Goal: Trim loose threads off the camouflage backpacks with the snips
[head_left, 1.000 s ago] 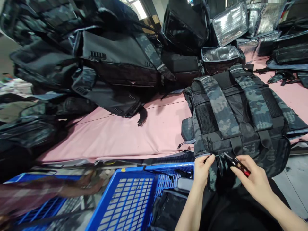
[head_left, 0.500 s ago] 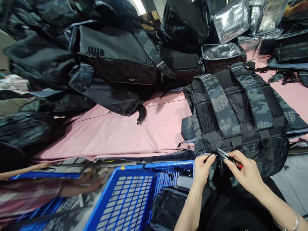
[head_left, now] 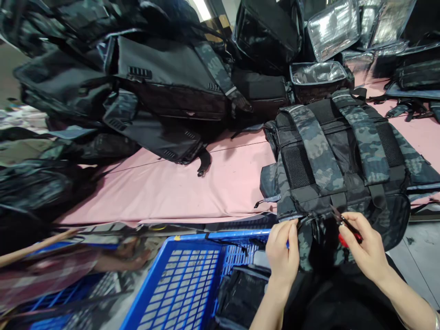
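Note:
A black and grey camouflage backpack (head_left: 319, 160) lies with its two shoulder straps facing up, near the edge of the pink-covered table. My left hand (head_left: 283, 245) is closed, its fingers pinched at the backpack's lower left edge beside a zip; what exactly lies between the fingertips is partly hidden. In my right hand (head_left: 366, 245) is a pair of thread snips (head_left: 338, 215) with dark pointed blades and a red handle. Their tip points up and left over the backpack's lower part, a short way from my left hand.
A blue plastic crate (head_left: 161, 270) holding a dark camouflage bag (head_left: 242, 293) stands below the table edge. Dark bags (head_left: 172, 64) pile up along the back of the pink cloth (head_left: 165, 188), with silver-lined cases (head_left: 333, 30) behind. Another person's arm (head_left: 37, 247) shows at far left.
My right hand has drawn the snips to the right, away from my left hand. My left hand has turned, its back now more toward me, and shifted slightly left.

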Tool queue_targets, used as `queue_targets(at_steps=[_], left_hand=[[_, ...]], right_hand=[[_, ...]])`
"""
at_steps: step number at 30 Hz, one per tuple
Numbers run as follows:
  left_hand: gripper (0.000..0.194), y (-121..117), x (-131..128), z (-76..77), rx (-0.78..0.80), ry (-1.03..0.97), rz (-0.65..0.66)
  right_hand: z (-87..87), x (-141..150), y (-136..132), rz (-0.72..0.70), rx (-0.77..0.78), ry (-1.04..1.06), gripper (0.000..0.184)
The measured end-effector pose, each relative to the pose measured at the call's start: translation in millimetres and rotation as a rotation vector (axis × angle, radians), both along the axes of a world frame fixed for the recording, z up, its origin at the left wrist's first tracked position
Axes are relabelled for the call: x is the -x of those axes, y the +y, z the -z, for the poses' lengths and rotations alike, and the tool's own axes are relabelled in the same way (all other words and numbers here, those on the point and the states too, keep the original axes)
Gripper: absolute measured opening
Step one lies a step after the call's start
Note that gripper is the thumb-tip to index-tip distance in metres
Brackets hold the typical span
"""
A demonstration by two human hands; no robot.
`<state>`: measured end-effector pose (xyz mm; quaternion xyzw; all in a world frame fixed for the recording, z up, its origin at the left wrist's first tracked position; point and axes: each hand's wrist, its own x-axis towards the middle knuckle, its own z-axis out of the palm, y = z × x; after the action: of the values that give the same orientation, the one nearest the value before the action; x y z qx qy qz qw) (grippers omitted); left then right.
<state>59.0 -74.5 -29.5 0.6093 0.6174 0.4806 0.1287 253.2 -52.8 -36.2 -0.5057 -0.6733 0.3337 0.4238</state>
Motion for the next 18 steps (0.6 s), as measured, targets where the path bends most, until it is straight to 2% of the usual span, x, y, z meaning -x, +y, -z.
queue_targets(at_steps=[2,3,5,7,9,12,15,18], left_hand=[[0.025,3.6,5.6,-11.6,-0.193,0.196,-0.037],[0.03,8.6,8.8,-16.4,-0.224,0.298,-0.011],[0.036,22.2,15.2,-22.4,-0.176,0.486,0.111],[0.029,35.9,20.1,-23.0,-0.117,0.584,0.224],[0.019,45.3,22.1,-20.3,-0.139,0.593,0.273],[0.016,49.3,21.1,-19.5,-0.264,0.576,0.316],[0.02,43.6,23.4,-32.2,-0.376,0.587,0.35],[0.025,36.0,42.4,-46.3,-0.429,0.595,0.256]], right_hand=[[1.1,-4.8,4.1,0.012,-0.109,-0.079,0.022],[1.4,-6.3,6.9,0.017,-0.153,-0.104,0.022],[1.0,-6.8,12.9,0.019,-0.224,-0.136,0.022],[-0.8,-4.1,18.5,0.007,-0.291,-0.17,0.025],[-2.5,1.5,24.3,-0.028,-0.359,-0.238,0.032],[-1.5,12.6,35.1,-0.095,-0.48,-0.368,0.034],[0.9,23.0,45.6,-0.076,-0.601,-0.361,0.03],[-4.5,29.7,51.4,0.003,-0.662,-0.292,0.022]])
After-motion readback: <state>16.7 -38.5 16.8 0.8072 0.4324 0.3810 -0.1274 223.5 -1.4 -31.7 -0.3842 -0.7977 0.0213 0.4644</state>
